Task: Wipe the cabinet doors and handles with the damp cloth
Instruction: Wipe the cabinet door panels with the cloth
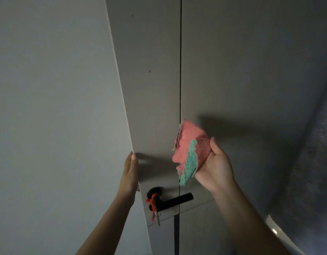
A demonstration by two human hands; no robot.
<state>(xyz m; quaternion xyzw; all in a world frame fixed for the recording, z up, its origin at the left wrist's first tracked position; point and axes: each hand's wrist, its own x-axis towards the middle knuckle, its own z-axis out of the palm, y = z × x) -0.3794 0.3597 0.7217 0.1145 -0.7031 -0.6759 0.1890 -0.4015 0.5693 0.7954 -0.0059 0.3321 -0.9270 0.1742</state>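
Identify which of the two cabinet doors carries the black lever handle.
The left door, whose outer edge the left hand touches. Its handle has a red string; the right door shows no mounted handle.

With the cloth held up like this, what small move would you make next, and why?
Probably bring the cloth forward flat onto the door. The right hand holds it bunched near the door seam, seemingly off the surface, while the left hand steadies the door's edge.

Head camera tilts upward, close to the cabinet doors [232, 61].
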